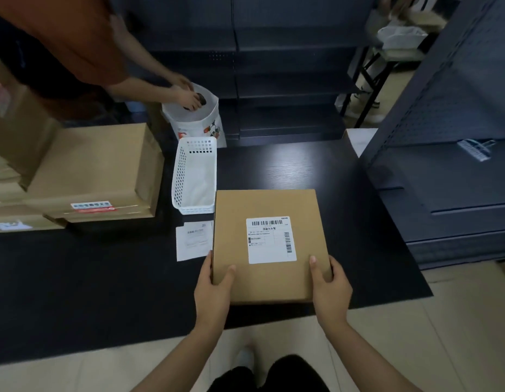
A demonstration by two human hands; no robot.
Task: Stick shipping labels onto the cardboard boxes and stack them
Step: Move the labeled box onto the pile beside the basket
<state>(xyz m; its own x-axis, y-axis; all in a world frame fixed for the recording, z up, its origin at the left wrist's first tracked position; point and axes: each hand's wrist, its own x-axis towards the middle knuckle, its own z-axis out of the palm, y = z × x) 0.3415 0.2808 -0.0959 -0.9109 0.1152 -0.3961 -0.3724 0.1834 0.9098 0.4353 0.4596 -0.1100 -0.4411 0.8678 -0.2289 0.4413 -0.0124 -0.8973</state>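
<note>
Labelled box held for stacking. The left hand [214, 290] and right hand [329, 287] each clamp a near corner of the cardboard box [269, 244]: thumbs lie flat on the top face, fingers wrap the side walls. This two-sided grip keeps the box level and leaves the shipping label [271, 240], already stuck to the top face between and just beyond the two thumbs, uncovered and readable. The box sits over the near edge of the dark table [104, 278]; whether its underside touches the table cannot be told.

Just beyond the left hand, beside the box, a white paper sheet [194, 241] lies flat on the table, probably a label or its backing kept within reach. Farther out from that hand stands a white basket [195, 176], its long side pointing away from the grip. Well to the left of the grip rests a stack of larger boxes [95, 171], the likely place for this one, so the next move calls for a lift and a carry leftward.

Beyond the basket, another person's hand [189, 97] reaches into a white bag [194, 120].
</note>
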